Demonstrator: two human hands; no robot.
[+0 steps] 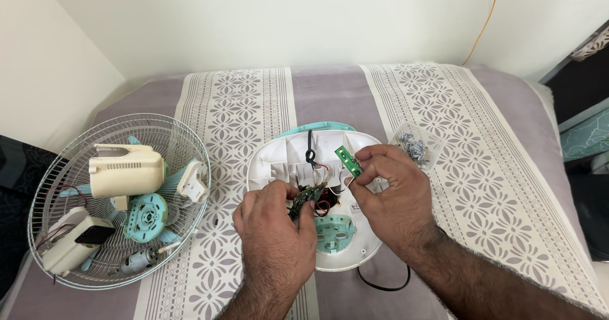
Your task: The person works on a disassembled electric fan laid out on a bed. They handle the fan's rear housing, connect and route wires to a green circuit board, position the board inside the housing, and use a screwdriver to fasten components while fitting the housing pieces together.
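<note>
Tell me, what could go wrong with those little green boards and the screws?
The right hand pinches a small green circuit board with thin wires running into the white fan base; tugging might snap them. The left hand presses a second board, which could crack. The loose screws lie near the bed's edge and might scatter.

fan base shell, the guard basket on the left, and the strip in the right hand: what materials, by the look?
Base shell: likely moulded plastic, glossy white, with ribs inside.
Guard basket: probably metal wire, thin pale spokes and rings; the coating can't be told.
Green strip in the right hand: looks like a circuit board, flat green with small mounted parts.
</note>
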